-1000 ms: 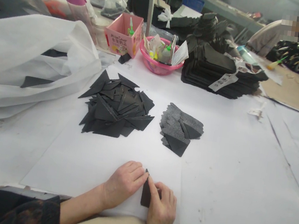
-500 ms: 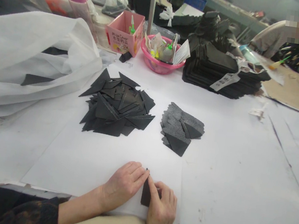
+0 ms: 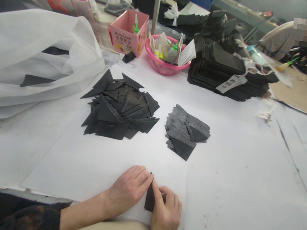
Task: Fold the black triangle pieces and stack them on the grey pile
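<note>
Near the table's front edge, my left hand (image 3: 131, 184) and my right hand (image 3: 167, 212) meet over a small black flat piece (image 3: 150, 200), its material hard to make out. The fingers of my left hand are together and press at the piece's upper tip. My right index finger reaches to that same tip, while the other fingers curl over the piece's right side and hide part of it. Beyond my hands lies a loose heap of black triangular pieces (image 3: 123, 107). To its right, overlapping grey-faced pieces (image 3: 181, 122) lie fanned out, with black faces showing on some.
White sheets cover the table (image 3: 231, 187). At the back stand a pink box (image 3: 127, 35), a pink basin (image 3: 164, 67) of bottles and papers, and a tied stack of black panels (image 3: 219, 69). A white bag (image 3: 86, 44) lies left. Another person (image 3: 278, 37) is at far right.
</note>
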`<control>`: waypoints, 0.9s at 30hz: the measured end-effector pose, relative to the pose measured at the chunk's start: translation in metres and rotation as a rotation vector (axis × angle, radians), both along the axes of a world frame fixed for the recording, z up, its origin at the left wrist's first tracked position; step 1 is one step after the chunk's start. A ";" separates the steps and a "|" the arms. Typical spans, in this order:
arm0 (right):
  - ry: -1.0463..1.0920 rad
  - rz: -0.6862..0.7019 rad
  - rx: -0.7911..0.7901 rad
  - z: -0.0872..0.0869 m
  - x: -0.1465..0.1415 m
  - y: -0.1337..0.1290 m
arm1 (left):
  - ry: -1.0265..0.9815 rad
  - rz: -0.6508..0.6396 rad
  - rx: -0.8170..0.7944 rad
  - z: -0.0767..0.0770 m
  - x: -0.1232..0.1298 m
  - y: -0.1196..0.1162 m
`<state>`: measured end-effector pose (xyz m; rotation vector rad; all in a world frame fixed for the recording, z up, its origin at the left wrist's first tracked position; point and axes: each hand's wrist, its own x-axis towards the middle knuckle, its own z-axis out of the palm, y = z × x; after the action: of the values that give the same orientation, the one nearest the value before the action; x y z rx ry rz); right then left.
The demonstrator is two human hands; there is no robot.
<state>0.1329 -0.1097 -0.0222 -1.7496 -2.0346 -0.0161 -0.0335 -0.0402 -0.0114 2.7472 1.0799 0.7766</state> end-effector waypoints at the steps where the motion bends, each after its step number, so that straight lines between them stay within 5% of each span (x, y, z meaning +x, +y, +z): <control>1: -0.001 0.002 -0.002 0.000 0.000 0.000 | 0.003 0.003 -0.001 0.000 0.000 0.000; 16: -0.021 -0.030 -0.010 0.004 -0.013 0.016 | 0.003 0.029 -0.005 0.001 -0.009 0.013; 23: -0.022 -0.027 -0.025 0.002 -0.014 0.016 | 0.023 -0.135 0.031 -0.004 -0.015 0.013; 27: 0.034 -0.035 0.005 0.007 -0.012 0.015 | 0.064 -0.113 0.018 -0.004 -0.015 0.011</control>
<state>0.1214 -0.0949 -0.0155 -1.7703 -1.9786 -0.0027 -0.0483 -0.0294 -0.0156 2.8372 0.9225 0.6918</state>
